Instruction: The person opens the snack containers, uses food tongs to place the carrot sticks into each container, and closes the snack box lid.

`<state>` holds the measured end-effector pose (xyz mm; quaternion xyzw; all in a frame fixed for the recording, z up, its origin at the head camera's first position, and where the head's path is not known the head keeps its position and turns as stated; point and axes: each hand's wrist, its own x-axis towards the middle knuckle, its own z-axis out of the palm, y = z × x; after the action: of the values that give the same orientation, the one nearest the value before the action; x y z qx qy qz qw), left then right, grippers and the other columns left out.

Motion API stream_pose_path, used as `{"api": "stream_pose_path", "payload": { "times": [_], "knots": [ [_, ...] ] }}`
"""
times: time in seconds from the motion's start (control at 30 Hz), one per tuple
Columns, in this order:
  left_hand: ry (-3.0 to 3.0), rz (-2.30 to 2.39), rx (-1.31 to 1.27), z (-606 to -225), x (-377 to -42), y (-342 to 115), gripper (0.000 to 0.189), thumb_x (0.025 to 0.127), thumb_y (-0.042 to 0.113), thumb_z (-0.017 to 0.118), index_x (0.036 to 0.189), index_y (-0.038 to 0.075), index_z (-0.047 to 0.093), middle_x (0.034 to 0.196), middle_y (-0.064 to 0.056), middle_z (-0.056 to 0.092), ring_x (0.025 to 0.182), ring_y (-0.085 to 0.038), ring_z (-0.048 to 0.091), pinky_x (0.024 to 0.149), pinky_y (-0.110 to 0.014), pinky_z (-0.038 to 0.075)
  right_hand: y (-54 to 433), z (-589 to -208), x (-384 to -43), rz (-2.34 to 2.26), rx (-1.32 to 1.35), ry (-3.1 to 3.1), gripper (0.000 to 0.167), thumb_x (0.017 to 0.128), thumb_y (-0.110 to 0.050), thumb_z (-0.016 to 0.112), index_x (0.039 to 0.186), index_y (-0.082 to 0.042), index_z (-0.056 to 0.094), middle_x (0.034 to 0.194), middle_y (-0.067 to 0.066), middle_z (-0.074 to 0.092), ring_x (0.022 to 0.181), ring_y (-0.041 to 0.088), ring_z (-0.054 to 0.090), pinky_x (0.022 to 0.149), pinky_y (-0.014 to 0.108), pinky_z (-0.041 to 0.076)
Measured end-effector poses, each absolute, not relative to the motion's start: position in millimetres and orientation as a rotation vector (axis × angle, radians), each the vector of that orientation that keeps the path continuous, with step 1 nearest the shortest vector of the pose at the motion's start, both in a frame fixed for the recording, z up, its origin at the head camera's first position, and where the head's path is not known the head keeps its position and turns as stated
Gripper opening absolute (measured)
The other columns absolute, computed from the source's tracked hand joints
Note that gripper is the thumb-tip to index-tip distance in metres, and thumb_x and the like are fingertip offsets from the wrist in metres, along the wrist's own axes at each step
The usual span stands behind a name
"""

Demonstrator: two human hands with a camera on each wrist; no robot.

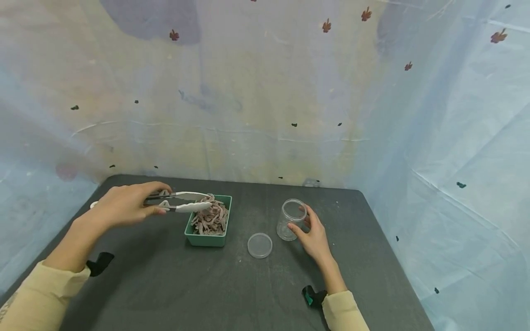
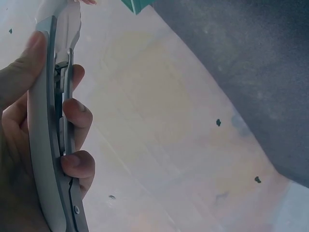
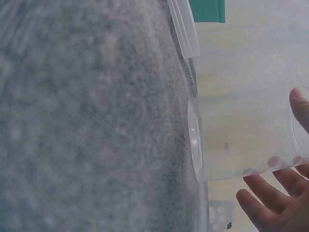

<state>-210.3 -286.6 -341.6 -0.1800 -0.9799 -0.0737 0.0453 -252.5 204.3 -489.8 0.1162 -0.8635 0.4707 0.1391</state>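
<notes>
My left hand point(image 1: 124, 204) grips a pair of tongs point(image 1: 192, 208) with grey handles and white tips. Thumb on one arm and fingers round the other, it squeezes the handles in the left wrist view. The white tips lie over greyish-brown shredded strips point(image 1: 212, 223) heaped in a green rectangular container point(image 1: 205, 241); whether they pinch any is unclear. To the right, my right hand point(image 1: 314, 239) holds a clear, lidless jar point(image 1: 285, 227) between thumb and fingers. The jar stands upright on the table and looks empty in the right wrist view.
Between container and jar, a round clear lid point(image 1: 260, 246) lies flat on the dark grey table point(image 1: 232, 294). A pale patterned sheet point(image 1: 248, 92) hangs behind the table and along its sides. Black wrist straps point(image 1: 100, 263) show at both sleeves.
</notes>
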Motion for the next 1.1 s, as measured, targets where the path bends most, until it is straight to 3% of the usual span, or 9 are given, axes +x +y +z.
{"api": "stream_pose_path", "payload": {
  "times": [0.27,0.47,0.67,1.1],
  "knots": [
    [-3.01,-0.302,-0.541,-343.3,-211.4,-291.8,0.057,0.095,0.052,0.074,0.141,0.023,0.06,0.131,-0.01,0.069,0.067,-0.01,0.052,0.06,-0.035,0.04,203.5,-489.8,-251.5,1.363,0.326,-2.495,0.082,0.092,-0.034,0.082,0.158,-0.009,0.04,0.151,0.014,0.052,0.131,0.039,0.058,0.11,0.054,0.046],
    [-3.002,-0.296,-0.529,-344.0,-212.3,-293.0,0.054,0.095,0.049,0.074,0.141,0.023,0.06,0.133,-0.01,0.069,0.075,-0.01,0.06,0.064,-0.041,0.048,201.4,-490.0,-253.4,1.368,0.311,-2.512,0.083,0.092,-0.033,0.082,0.158,-0.009,0.04,0.152,0.013,0.052,0.132,0.038,0.058,0.109,0.051,0.048],
    [-3.0,-0.313,-0.509,-341.7,-214.3,-292.3,0.062,0.094,0.062,0.068,0.142,0.023,0.06,0.132,-0.011,0.069,0.077,-0.011,0.061,0.062,-0.038,0.045,198.6,-488.6,-254.7,1.408,0.283,-2.517,0.084,0.091,-0.031,0.083,0.159,-0.009,0.038,0.153,0.012,0.052,0.136,0.038,0.055,0.106,0.05,0.05],
    [-2.987,-0.365,-0.502,-342.0,-213.9,-287.5,0.057,0.095,0.052,0.073,0.142,0.025,0.059,0.132,-0.011,0.069,0.081,-0.014,0.063,0.061,-0.038,0.045,197.7,-489.0,-254.9,1.447,0.281,-2.507,0.084,0.091,-0.03,0.084,0.159,-0.011,0.038,0.154,0.011,0.051,0.136,0.037,0.054,0.103,0.051,0.053]
  ]
}}
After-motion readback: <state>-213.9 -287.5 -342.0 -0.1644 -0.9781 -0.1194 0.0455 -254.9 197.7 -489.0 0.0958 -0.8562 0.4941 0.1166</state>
